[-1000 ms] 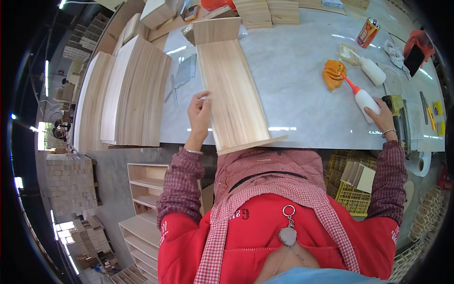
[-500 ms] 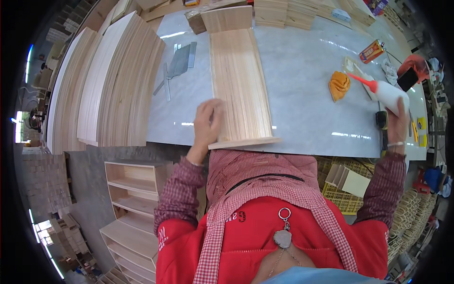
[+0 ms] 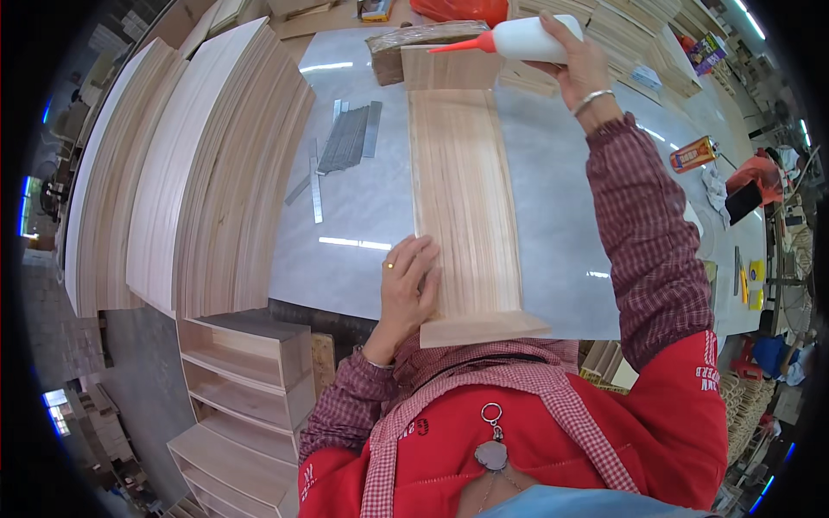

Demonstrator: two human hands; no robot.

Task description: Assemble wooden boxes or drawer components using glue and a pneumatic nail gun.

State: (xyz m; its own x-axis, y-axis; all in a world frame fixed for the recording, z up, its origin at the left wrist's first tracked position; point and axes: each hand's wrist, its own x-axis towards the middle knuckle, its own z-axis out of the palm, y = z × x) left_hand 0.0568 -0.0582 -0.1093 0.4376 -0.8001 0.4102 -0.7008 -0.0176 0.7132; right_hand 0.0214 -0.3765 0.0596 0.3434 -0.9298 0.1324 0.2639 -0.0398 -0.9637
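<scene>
A long pale wooden panel (image 3: pixel 466 190) lies lengthwise in front of me, with one short upright board (image 3: pixel 449 73) across its far end and another (image 3: pixel 484 328) across its near end. My left hand (image 3: pixel 410 281) rests on the panel's left edge close to the near end, fingers stretched out and nothing held in them. Raised over the far end, my right hand (image 3: pixel 585 69) is wrapped round a white squeeze bottle (image 3: pixel 540 41) with a long red nozzle. The bottle lies nearly level, its nozzle tip pointing left just above the far board.
Tall stacks of wooden boards (image 3: pixel 233 190) stand at the left. Thin metal strips (image 3: pixel 350 138) lie on the grey tabletop (image 3: pixel 345 276). Behind the far board sits a wrapped brown block (image 3: pixel 387 65). A red-orange can (image 3: pixel 693 155) and a phone (image 3: pixel 743 202) are at the right.
My right hand has carried the squeeze bottle from the right side to above the panel's far end. My left hand stays by the near end, now resting on the panel's edge.
</scene>
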